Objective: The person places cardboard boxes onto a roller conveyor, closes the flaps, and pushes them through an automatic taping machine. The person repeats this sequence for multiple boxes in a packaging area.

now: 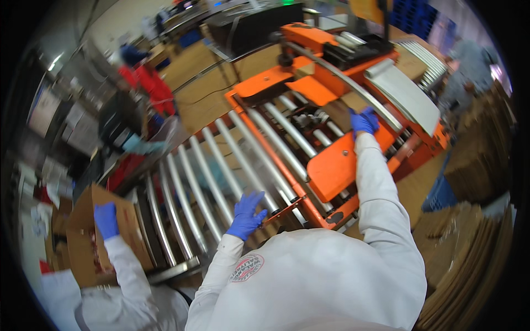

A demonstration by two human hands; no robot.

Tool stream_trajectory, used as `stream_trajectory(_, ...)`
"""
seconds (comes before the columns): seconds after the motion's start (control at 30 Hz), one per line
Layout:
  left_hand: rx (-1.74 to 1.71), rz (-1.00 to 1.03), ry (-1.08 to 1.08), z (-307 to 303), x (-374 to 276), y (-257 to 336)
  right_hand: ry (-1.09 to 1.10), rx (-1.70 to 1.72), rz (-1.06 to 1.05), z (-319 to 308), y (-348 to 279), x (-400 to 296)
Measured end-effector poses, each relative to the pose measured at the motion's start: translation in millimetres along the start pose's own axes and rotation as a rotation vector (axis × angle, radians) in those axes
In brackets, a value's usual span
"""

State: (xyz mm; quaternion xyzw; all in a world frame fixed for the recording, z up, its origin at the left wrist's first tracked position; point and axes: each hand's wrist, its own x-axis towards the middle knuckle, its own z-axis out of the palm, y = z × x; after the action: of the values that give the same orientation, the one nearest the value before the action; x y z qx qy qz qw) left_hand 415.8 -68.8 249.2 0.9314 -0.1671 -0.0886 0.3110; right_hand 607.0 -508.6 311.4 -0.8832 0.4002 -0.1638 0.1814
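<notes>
My left hand (247, 215), in a blue glove, is held with fingers spread over the near edge of a roller conveyor (215, 153). It holds nothing. Stretched forward, my right hand (364, 121), also gloved, is at an orange carton-sealing machine (331, 173), near its side plate and below a metal bar (343, 78). Close to those fingers, a brown cardboard carton (352, 101) shows partly inside the machine. Whether the right hand grips the plate, pushes the carton or only rests there is hard to make out.
At left, a co-worker's gloved hand (106, 220) is at an open cardboard carton (128, 223). Stacks of flat cardboard (455, 248) stand at right. Another person (468, 74) is beyond the machine; a person in red (153, 87) is across the conveyor.
</notes>
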Motion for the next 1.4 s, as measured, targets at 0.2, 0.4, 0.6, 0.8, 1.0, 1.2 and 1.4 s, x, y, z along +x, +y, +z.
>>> stream_trajectory(0.2,0.047,0.086,0.091,46,-42,-24,0.103,0.231,-0.320,50,75,40)
stream_trajectory(0.4,-0.667,-0.010,-0.022,-2,-51,22,-0.580,0.662,-0.383,7,70,-5)
stream_trajectory(0.6,-0.640,-0.081,0.002,-24,-24,40,-1.363,1.020,-0.541,-16,-86,-269)
stream_trajectory(0.8,-0.414,0.087,0.186,-39,-38,-1,-1.721,1.054,-0.772,-4,-147,-372)
stream_trajectory(1.0,-0.509,0.148,0.357,-59,-65,-38,-1.937,1.073,-0.726,21,-187,-417)
stream_trajectory(1.2,-0.643,-0.086,0.635,-144,-108,-72,-1.889,0.959,-0.696,33,-197,-424)
stream_trajectory(1.4,-0.365,-0.132,1.018,-218,-143,-101,-1.799,0.937,-0.629,42,-177,-382)
